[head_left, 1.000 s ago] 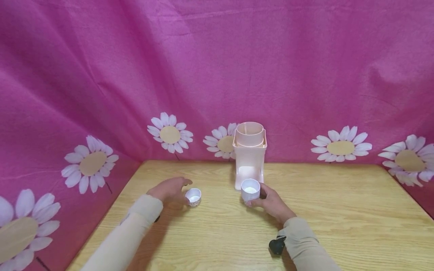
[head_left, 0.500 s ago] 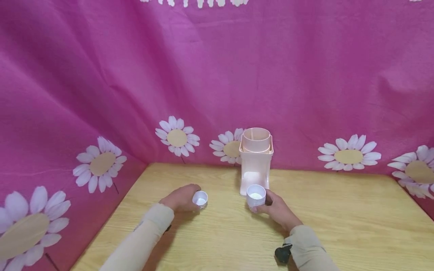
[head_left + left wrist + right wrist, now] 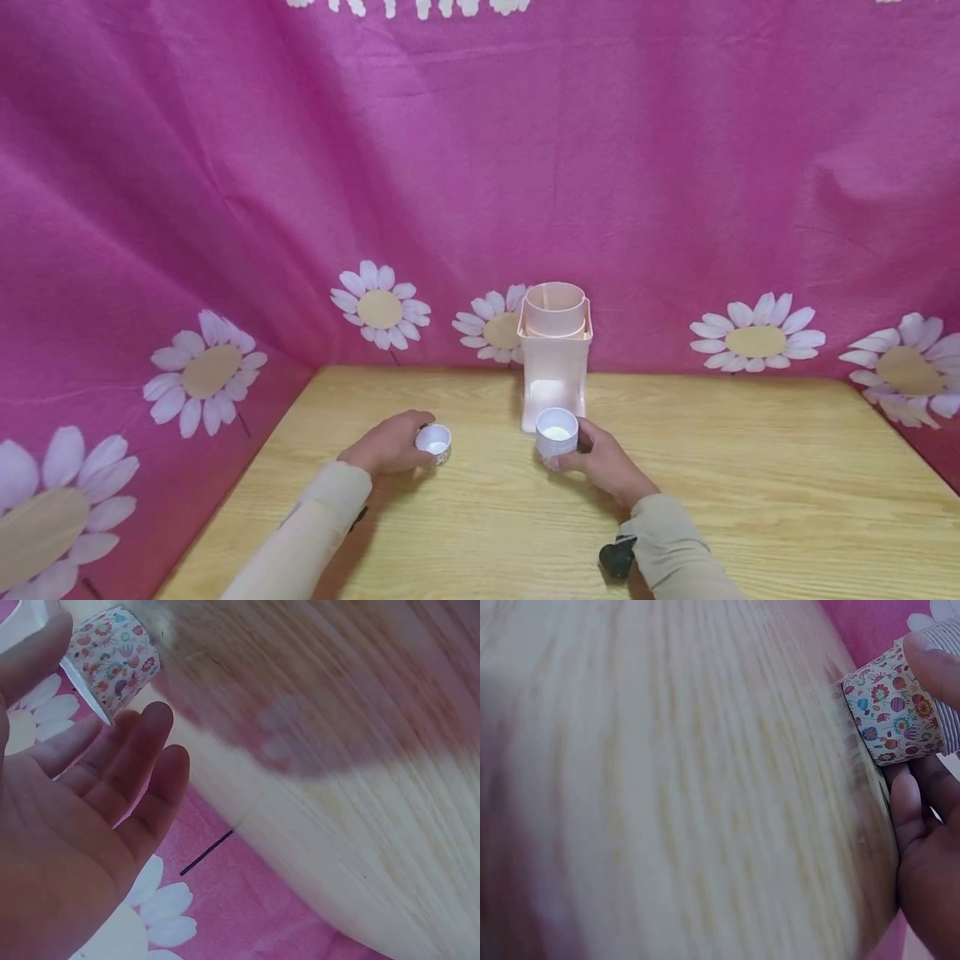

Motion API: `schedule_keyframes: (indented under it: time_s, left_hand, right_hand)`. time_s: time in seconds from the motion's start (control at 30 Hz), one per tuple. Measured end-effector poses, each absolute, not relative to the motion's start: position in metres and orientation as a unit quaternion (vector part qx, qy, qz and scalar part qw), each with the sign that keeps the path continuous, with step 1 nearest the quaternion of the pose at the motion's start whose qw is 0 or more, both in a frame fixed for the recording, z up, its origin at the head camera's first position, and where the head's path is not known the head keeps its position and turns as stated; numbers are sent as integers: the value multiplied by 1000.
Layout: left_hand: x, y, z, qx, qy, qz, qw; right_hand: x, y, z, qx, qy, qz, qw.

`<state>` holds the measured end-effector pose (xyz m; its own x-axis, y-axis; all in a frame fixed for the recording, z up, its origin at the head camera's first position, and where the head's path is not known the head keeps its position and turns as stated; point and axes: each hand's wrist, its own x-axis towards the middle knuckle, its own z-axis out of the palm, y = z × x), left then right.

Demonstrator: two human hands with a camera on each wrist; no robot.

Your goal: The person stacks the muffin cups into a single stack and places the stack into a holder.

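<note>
At the left, a small paper baking cup, white inside and flower-printed outside, stands on the table. My left hand holds it from the left, thumb near the front and fingers behind; in the left wrist view, the cup lies between thumb and fingers, and the contact is partly hidden. My right hand grips a stack of nested paper baking cups in front of the pink dispenser. Many ridged rims of that stack show in the right wrist view, with the thumb across them.
A pale pink plastic dispenser with a round tube on top stands near the back edge of the wooden table. Behind and to the left hangs a magenta cloth printed with daisies.
My left hand has closed its fingers around the single cup, which stays nearly in place. The right hand keeps its grip on the stack. The head view has tilted slightly.
</note>
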<state>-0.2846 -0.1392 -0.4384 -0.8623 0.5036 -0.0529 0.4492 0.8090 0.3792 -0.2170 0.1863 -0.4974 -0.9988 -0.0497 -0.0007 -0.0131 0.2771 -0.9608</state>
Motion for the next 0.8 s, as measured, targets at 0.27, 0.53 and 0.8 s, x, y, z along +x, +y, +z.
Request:
schedule_keyframes:
  time_s: [0.27, 0.53, 0.8]
  left_hand:
    - [-284, -141, -439, 224, 951, 194, 82]
    - [-287, -137, -444, 220, 944, 230, 87]
    - [-288, -131, -447, 221, 937, 264, 58]
  right_hand:
    - [-217, 184, -495, -19, 805, -593, 33]
    - [-218, 188, -494, -9, 811, -584, 36]
    - [-218, 187, -497, -11, 813, -582, 27]
